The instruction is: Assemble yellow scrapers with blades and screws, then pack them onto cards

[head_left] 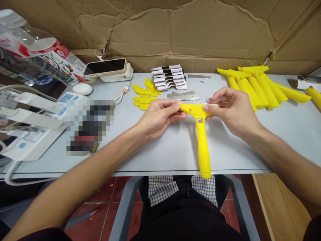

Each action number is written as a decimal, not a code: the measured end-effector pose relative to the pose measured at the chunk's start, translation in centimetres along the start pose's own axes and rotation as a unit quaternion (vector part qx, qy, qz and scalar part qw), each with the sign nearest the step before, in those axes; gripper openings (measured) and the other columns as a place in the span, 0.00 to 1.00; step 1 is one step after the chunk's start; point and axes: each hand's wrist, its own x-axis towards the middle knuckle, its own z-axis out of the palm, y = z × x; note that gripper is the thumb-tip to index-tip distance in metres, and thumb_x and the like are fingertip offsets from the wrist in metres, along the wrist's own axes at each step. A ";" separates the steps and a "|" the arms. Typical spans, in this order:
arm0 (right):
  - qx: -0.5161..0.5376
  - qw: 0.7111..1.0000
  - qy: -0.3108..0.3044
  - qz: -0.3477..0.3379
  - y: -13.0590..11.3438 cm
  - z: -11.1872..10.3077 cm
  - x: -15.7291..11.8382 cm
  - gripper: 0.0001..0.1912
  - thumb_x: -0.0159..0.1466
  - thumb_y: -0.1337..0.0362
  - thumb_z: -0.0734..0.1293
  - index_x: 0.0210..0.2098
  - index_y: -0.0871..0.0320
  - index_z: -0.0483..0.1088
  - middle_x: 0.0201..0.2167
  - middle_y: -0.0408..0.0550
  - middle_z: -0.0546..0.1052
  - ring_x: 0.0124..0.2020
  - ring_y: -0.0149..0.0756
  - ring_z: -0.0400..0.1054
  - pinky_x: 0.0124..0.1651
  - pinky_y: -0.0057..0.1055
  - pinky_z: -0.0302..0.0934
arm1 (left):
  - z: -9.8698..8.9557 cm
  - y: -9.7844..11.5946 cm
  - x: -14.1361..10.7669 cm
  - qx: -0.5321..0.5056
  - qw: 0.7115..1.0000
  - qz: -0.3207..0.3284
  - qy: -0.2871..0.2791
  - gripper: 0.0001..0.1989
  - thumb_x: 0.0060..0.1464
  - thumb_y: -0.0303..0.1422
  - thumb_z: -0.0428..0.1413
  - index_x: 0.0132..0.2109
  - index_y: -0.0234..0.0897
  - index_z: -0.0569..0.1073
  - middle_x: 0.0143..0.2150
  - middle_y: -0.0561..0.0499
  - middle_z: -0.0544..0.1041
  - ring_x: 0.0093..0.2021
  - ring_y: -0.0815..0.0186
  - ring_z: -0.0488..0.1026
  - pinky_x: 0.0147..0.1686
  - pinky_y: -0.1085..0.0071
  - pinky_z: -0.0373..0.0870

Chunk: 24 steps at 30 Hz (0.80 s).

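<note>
A yellow plastic scraper (203,144) is held up over the table's front edge, its handle pointing down toward me. My left hand (163,117) pinches the left end of its wide head, and my right hand (230,110) grips the right end with thumb in front. A square hole shows where head meets handle. Just beyond the hands lie flat metal blades (184,96) and small screws (208,99), partly hidden by my right hand. Several loose yellow head plates (144,92) rest left of the blades. Behind them sits a stack of white-and-black paper sleeves (169,77).
More yellow scraper handles (265,87) are piled at the right. A single blade (199,76) lies at the back. To the left are a power strip (37,134), a pixelated phone-like object (90,127), another phone (105,68) and a large bottle (37,50). Cardboard (175,30) walls the back.
</note>
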 end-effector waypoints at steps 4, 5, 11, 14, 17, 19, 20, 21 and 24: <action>-0.013 1.000 -0.001 0.003 -0.1 -0.2 -0.1 0.25 0.47 0.57 0.89 0.32 0.53 0.72 0.33 0.44 0.78 0.32 0.37 0.77 0.35 0.39 0.82 | 0.2 0.2 -0.2 0.013 1.000 0.009 -0.001 0.10 0.67 0.31 0.64 0.36 0.31 0.85 0.42 0.42 0.87 0.37 0.67 0.83 0.41 0.73 0.83; -0.018 1.000 -0.001 0.003 -0.1 -0.2 -0.1 0.25 0.48 0.56 0.88 0.32 0.53 0.72 0.34 0.45 0.78 0.32 0.37 0.77 0.35 0.40 0.82 | 0.2 0.2 -0.2 0.015 1.000 0.013 -0.001 0.09 0.66 0.32 0.65 0.36 0.32 0.84 0.42 0.42 0.87 0.37 0.67 0.83 0.42 0.72 0.83; -0.030 0.999 -0.006 -0.007 0.0 -0.1 0.0 0.25 0.49 0.56 0.88 0.31 0.52 0.70 0.34 0.45 0.78 0.33 0.38 0.78 0.35 0.39 0.82 | -0.1 0.2 -0.1 0.045 0.998 -0.029 -0.015 0.05 0.60 0.28 0.69 0.36 0.30 0.85 0.35 0.44 0.86 0.31 0.68 0.82 0.40 0.72 0.82; -0.028 1.000 -0.008 -0.005 0.1 0.0 -0.1 0.26 0.48 0.56 0.88 0.30 0.52 0.69 0.33 0.45 0.78 0.33 0.37 0.77 0.35 0.40 0.82 | -0.3 0.2 0.0 0.068 0.995 -0.076 -0.015 0.08 0.63 0.28 0.68 0.35 0.28 0.85 0.32 0.42 0.85 0.28 0.68 0.80 0.35 0.72 0.81; -0.019 1.000 -0.008 -0.005 0.1 0.0 -0.1 0.26 0.48 0.56 0.88 0.30 0.52 0.70 0.33 0.44 0.78 0.32 0.36 0.76 0.35 0.40 0.81 | -0.3 0.3 0.0 0.074 0.994 -0.074 -0.016 0.10 0.63 0.27 0.67 0.32 0.28 0.83 0.30 0.44 0.84 0.25 0.70 0.78 0.33 0.73 0.80; -0.006 1.000 -0.009 -0.003 0.2 0.0 0.0 0.26 0.47 0.57 0.89 0.30 0.52 0.71 0.33 0.44 0.78 0.31 0.35 0.76 0.35 0.39 0.81 | -0.3 0.2 0.0 0.075 0.996 -0.053 -0.017 0.11 0.63 0.26 0.67 0.31 0.28 0.83 0.29 0.45 0.83 0.25 0.72 0.78 0.34 0.74 0.80; 0.000 1.000 -0.011 -0.001 0.3 0.0 0.0 0.26 0.46 0.57 0.89 0.30 0.52 0.71 0.33 0.43 0.78 0.31 0.35 0.76 0.35 0.38 0.81 | -0.3 0.2 0.0 0.076 0.996 -0.044 -0.017 0.11 0.63 0.26 0.66 0.31 0.29 0.83 0.29 0.45 0.83 0.25 0.72 0.78 0.34 0.74 0.79; 0.005 1.000 -0.014 0.002 0.4 0.0 0.1 0.26 0.46 0.57 0.89 0.31 0.52 0.72 0.33 0.43 0.78 0.32 0.35 0.77 0.35 0.38 0.81 | -0.3 0.1 0.0 0.080 0.996 -0.037 -0.015 0.10 0.63 0.26 0.66 0.31 0.29 0.83 0.29 0.45 0.83 0.25 0.72 0.78 0.34 0.74 0.79; 0.011 0.999 -0.034 0.024 0.6 -0.2 0.4 0.27 0.44 0.56 0.90 0.33 0.53 0.73 0.35 0.43 0.79 0.32 0.36 0.79 0.35 0.37 0.80 | -0.3 0.0 -0.1 0.099 0.995 -0.024 -0.010 0.10 0.62 0.27 0.67 0.31 0.29 0.83 0.29 0.46 0.83 0.25 0.71 0.77 0.34 0.73 0.79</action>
